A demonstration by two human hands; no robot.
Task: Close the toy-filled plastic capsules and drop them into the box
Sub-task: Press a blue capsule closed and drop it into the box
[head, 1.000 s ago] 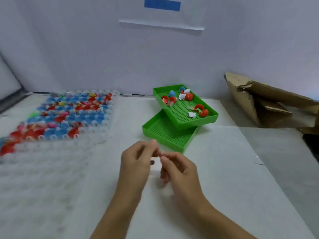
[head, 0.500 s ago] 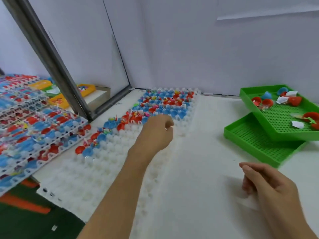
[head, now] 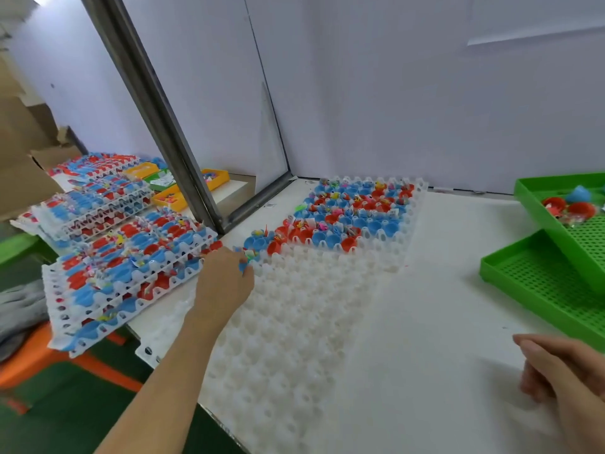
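The left hand (head: pixel 224 283) has its fingers pinched on a blue capsule (head: pixel 244 264) at the left edge of the white tray (head: pixel 294 322) on the counter (head: pixel 442 290). The right hand (head: pixel 566 375) rests near the right, fingers loose and apart, by the green trays (head: pixel 537 280). No writing can be read.

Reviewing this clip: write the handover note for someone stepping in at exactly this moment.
Left hand: at the near edge of the filled rows of the white tray, fingers pinching a blue capsule.
Right hand: idle over the table, loosely curled, holding nothing.
Open capsules fill the tray's far rows; near rows are bare. More full trays stacked to the left. Green trays on the right.
Done: near rows cleared.
Left: close this capsule, drop it; box not in view.
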